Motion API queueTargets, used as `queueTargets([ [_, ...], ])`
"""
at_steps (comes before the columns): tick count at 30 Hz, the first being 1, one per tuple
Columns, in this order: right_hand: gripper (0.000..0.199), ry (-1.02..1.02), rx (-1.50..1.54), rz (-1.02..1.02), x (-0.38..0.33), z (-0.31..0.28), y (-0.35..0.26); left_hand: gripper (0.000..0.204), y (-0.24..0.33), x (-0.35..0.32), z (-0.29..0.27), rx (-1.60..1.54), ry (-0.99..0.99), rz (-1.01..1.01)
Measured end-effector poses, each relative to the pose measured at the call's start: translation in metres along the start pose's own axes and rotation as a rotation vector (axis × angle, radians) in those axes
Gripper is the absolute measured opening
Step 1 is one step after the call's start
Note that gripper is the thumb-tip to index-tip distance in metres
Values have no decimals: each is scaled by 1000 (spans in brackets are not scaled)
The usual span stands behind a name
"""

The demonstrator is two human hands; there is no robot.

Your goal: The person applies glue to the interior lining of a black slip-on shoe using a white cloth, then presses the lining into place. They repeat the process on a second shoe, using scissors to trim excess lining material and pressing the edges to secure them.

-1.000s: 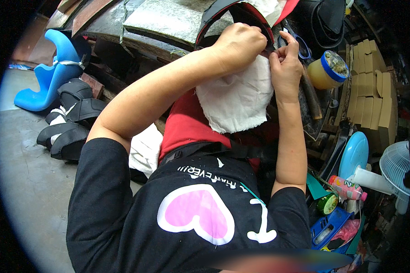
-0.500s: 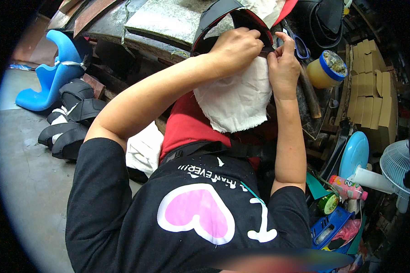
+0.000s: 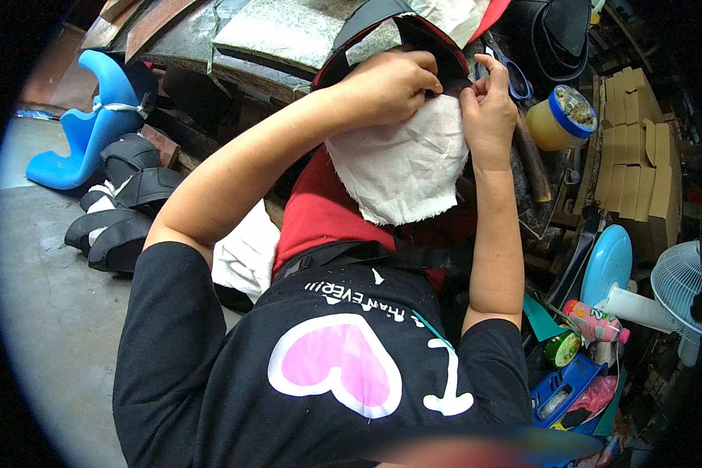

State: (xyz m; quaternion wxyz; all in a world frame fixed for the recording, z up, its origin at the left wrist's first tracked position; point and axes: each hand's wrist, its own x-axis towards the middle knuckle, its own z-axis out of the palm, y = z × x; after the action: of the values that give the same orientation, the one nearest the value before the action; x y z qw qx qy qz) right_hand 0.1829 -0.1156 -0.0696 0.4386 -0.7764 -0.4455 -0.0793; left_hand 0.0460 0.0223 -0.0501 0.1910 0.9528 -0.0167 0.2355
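"Above the red-clad lap (image 3: 320, 203), what is found?"

"One white cloth (image 3: 402, 171) is seen, hung just below one red-edged black curved piece (image 3: 366, 22); whether they are joined cannot be told."

"State of the hands?"

"At the cloth's upper edge, the left hand (image 3: 394, 86) is bent, fingers bunched; by its upper right corner, the right hand (image 3: 489, 121) is curled, index raised. What is pinched by either cannot be told."

"Handling?"

"The cloth is judged light, soft and easily frayed, the piece stiffer; both are best held along their upper rims."

"Count?"

"One pair of scissors (image 3: 530, 86), one jar (image 3: 560, 121) and one fan (image 3: 682, 288) are noted; at left, at least four black padded pieces (image 3: 125, 243)."
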Motion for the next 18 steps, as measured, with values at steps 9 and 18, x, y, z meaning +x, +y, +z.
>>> queueTargets([
  [9,45,6,124,13,1,-2,6,15,11,6,-7,116,-115,91],
  [18,40,88,387,117,1,-6,2,25,-1,10,2,-101,-47,-68],
])
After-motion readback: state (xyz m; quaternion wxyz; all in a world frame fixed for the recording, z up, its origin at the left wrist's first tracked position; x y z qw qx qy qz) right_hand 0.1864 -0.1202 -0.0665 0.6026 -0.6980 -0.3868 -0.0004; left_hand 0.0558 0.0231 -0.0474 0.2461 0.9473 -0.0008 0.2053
